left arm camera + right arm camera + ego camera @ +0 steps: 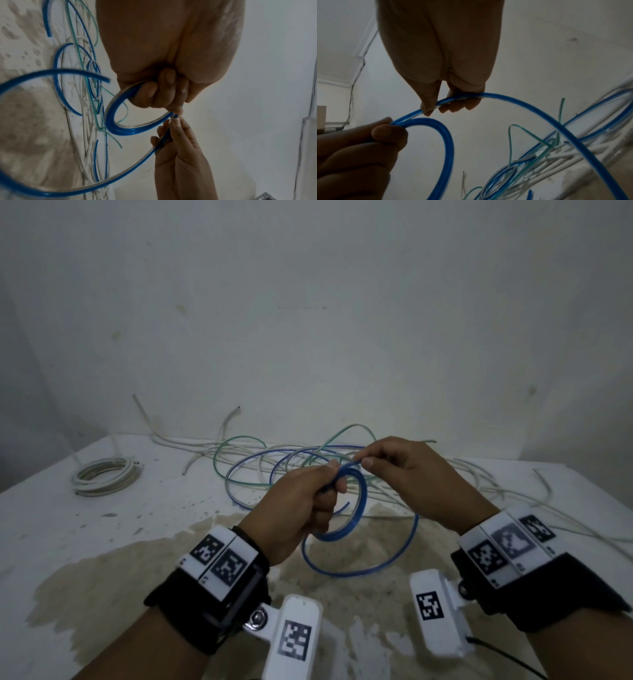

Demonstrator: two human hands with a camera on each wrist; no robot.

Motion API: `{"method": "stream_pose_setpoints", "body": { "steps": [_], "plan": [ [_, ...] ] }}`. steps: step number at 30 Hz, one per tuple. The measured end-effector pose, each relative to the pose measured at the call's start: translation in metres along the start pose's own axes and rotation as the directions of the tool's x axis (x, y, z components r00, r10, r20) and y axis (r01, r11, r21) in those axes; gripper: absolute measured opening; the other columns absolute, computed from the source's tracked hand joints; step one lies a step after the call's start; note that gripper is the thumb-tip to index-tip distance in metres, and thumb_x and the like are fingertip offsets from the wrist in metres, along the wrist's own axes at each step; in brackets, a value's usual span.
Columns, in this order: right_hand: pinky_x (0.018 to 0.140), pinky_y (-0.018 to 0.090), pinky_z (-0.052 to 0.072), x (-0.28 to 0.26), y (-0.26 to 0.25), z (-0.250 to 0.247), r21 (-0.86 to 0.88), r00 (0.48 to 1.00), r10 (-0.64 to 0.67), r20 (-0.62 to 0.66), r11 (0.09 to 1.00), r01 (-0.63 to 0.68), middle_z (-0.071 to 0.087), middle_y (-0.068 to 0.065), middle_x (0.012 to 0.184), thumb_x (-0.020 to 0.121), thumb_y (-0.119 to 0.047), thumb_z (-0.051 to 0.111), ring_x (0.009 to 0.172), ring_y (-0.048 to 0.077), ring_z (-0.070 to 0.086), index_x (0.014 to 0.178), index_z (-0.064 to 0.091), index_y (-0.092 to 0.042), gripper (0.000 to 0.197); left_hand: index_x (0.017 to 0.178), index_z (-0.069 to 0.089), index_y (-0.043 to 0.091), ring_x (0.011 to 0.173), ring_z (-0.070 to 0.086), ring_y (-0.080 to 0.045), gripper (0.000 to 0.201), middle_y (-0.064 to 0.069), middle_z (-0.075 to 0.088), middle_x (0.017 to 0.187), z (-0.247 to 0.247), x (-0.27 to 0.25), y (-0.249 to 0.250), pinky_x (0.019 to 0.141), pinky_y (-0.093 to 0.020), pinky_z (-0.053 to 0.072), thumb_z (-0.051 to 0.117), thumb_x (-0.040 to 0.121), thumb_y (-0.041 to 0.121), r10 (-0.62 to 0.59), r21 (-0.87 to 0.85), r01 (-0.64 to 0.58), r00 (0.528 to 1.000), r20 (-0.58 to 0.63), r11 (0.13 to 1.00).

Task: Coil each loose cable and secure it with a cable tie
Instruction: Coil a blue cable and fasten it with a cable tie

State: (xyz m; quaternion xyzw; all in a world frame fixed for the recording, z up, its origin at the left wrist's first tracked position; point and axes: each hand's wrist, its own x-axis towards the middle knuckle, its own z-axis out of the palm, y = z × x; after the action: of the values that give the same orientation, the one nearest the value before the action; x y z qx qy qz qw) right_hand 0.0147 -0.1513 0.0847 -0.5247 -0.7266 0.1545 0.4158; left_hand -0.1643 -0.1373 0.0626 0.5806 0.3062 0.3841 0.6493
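Left hand grips the blue cable coil (small loops); right hand pinches its strand.

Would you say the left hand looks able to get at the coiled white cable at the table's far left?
Probably not yet: the left hand grips the blue cable coil. The coiled white cable lies unobstructed.

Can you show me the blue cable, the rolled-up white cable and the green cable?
blue cable (359, 501): head view, coil's right side.
rolled-up white cable (104, 475): head view, coil's middle strands.
green cable (239, 438): head view, top of arc.
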Motion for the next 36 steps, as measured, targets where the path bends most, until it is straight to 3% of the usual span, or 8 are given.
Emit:
{"method": "stream_pose_setpoints", "body": {
  "steps": [5, 8, 12, 20, 23, 28, 31, 36],
  "plan": [
    [0.099, 0.007, 0.034, -0.007, -0.013, 0.005, -0.122, 0.984, -0.130, 0.120, 0.982, 0.144, 0.057, -0.017, 0.125, 0.093, -0.019, 0.056, 0.114, -0.006, 0.048, 0.122, 0.062, -0.026, 0.030, 0.069, 0.050, 0.010, 0.042, 0.014, -0.009, 0.040, 0.006, 0.022, 0.048, 0.000, 0.000, 0.007, 0.042, -0.019, 0.014, 0.037, 0.101, 0.030, -0.001, 0.133, 0.002, 1.000, -0.003, 0.991],
    [0.085, 0.026, 0.047, -0.007, -0.020, 0.008, -0.161, 0.973, -0.191, 0.127, 0.964, 0.211, 0.071, 0.000, 0.100, 0.095, -0.019, 0.053, 0.093, 0.010, 0.062, 0.108, 0.070, -0.016, 0.022, 0.070, 0.050, 0.009, 0.041, 0.015, -0.009, 0.036, 0.005, 0.025, 0.046, 0.002, 0.002, 0.012, 0.041, -0.019, 0.015, 0.034, 0.100, 0.022, -0.001, 0.048, 0.003, 0.999, -0.047, 0.999],
    [0.072, 0.005, 0.037, -0.005, -0.015, 0.008, -0.190, 0.974, -0.215, -0.065, 0.961, 0.200, 0.058, -0.015, 0.081, 0.096, -0.016, 0.050, 0.076, -0.001, 0.053, 0.109, 0.068, -0.015, 0.022, 0.086, 0.047, 0.006, 0.047, 0.032, -0.014, 0.019, -0.002, 0.045, 0.055, 0.005, 0.002, 0.014, 0.052, -0.027, 0.028, 0.034, 0.099, 0.011, 0.163, -0.014, -0.165, 0.981, -0.105, 0.986],
    [0.084, 0.010, 0.035, -0.004, -0.030, -0.005, -0.258, 0.991, -0.048, 0.128, 0.963, 0.080, 0.062, -0.011, 0.117, 0.098, -0.026, 0.045, 0.101, -0.002, 0.053, 0.128, 0.056, -0.024, 0.033, 0.079, 0.045, 0.005, 0.049, 0.041, -0.004, 0.022, -0.001, 0.049, 0.062, 0.011, 0.005, 0.011, 0.053, -0.016, 0.035, 0.039, 0.100, 0.005, 0.355, 0.275, -0.341, 0.935, 0.000, 0.899],
    [0.065, 0.010, 0.037, -0.005, -0.036, -0.008, -0.296, 0.958, -0.002, 0.287, 0.951, 0.090, 0.066, -0.010, 0.091, 0.100, -0.027, 0.037, 0.072, -0.003, 0.056, 0.100, 0.065, -0.020, 0.028, 0.085, 0.042, 0.005, 0.050, 0.049, 0.000, 0.016, -0.005, 0.050, 0.066, 0.019, 0.006, 0.012, 0.054, -0.012, 0.039, 0.038, 0.100, 0.006, 0.384, 0.338, -0.353, 0.923, -0.026, 0.873],
    [0.066, 0.029, 0.032, -0.001, -0.017, -0.015, -0.454, 0.999, -0.015, 0.050, 0.890, 0.036, 0.061, 0.005, 0.087, 0.102, -0.020, 0.034, 0.076, 0.021, 0.053, 0.097, 0.060, -0.003, 0.031, 0.084, 0.038, 0.017, 0.066, 0.042, -0.013, 0.019, -0.003, 0.044, 0.077, 0.012, 0.020, -0.004, 0.066, -0.023, 0.041, 0.043, 0.099, 0.027, 0.421, 0.580, -0.214, 0.873, -0.247, 0.786],
    [0.066, 0.034, 0.038, 0.004, 0.001, -0.024, -0.086, 0.949, 0.064, -0.308, 0.992, -0.095, 0.054, 0.003, 0.077, 0.101, -0.017, 0.036, 0.068, 0.020, 0.049, 0.095, 0.061, -0.008, 0.027, 0.072, 0.055, 0.008, 0.060, 0.053, -0.023, 0.045, -0.008, 0.058, 0.065, 0.026, 0.015, -0.015, 0.064, -0.036, 0.047, 0.037, 0.099, 0.041, 0.055, 0.438, 0.021, 0.986, -0.159, 0.899],
    [0.061, 0.037, 0.037, -0.003, 0.008, -0.016, 0.487, 0.840, 0.313, -0.443, 0.871, -0.068, 0.042, 0.005, 0.067, 0.100, -0.016, 0.038, 0.058, 0.018, 0.036, 0.081, 0.060, -0.012, 0.029, 0.102, 0.054, -0.002, 0.073, 0.066, -0.028, 0.058, -0.019, 0.067, 0.083, 0.052, 0.020, -0.034, 0.071, -0.038, 0.054, 0.031, 0.099, 0.051, -0.455, -0.141, 0.458, 0.889, 0.054, 0.878]
  ]
}}
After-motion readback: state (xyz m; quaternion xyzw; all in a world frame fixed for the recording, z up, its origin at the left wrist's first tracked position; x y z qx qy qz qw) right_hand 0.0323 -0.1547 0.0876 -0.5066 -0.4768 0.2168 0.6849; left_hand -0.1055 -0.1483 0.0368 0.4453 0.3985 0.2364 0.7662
